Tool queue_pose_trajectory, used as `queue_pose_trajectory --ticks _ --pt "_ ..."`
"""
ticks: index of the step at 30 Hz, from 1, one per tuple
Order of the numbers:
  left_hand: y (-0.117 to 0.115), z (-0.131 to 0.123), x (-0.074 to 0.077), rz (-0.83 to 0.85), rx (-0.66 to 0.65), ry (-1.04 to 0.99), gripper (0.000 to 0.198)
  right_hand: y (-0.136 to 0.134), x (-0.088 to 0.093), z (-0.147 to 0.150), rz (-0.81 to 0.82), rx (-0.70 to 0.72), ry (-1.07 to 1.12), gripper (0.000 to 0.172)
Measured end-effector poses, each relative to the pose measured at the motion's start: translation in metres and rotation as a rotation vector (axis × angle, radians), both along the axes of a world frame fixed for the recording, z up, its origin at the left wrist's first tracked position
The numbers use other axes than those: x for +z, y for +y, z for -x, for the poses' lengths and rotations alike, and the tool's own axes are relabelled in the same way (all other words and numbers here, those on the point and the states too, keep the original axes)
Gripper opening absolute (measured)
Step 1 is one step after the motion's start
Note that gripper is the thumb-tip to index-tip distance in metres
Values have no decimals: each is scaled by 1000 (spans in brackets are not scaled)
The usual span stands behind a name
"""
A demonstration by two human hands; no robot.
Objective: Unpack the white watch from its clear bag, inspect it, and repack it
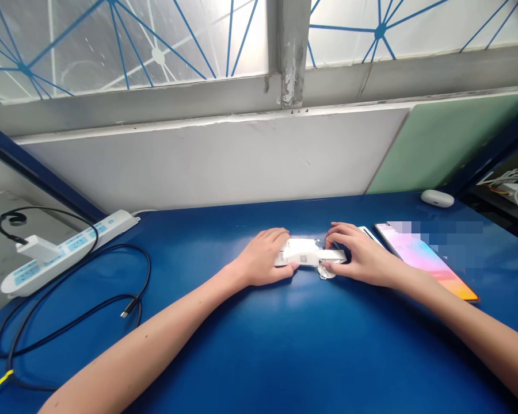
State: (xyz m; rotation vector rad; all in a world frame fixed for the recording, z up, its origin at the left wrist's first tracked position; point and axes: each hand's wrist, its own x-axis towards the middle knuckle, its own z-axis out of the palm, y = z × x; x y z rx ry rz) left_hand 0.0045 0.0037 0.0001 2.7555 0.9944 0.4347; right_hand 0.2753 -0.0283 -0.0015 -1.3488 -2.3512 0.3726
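A small, flat white box [301, 250] with a printed square code lies on the blue table in front of me. My left hand [265, 259] is closed around its left end, thumb along the near edge. At its right end my right hand [357, 253] pinches a narrow white piece [333, 255] that sticks out of the box; whether it is a tray or a flap I cannot tell. A crumpled, shiny scrap of wrapper [326, 272] lies just under that end. Behind my right wrist, a white, card-like item [370, 234] is partly hidden.
On the right lie a large tablet or phone [431, 261] with a lit screen and a white earbud case [437, 198]. To the left, a white power strip [75, 246] holds a charger [40, 249] with a coiled black cable [149, 270]. A wall closes the table's back edge.
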Motion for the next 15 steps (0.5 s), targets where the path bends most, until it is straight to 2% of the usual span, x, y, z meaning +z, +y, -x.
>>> queue_pose_trajectory --ticks 6,11,15 --pt "0 0 1 -12 7 13 59 -5 0 1 -10 51 -2 26" --pt "0 1 1 6 13 8 62 -5 -11 8 -99 84 28 30" --pt "0 1 1 5 11 -2 59 -5 -7 8 -193 108 -13 25"
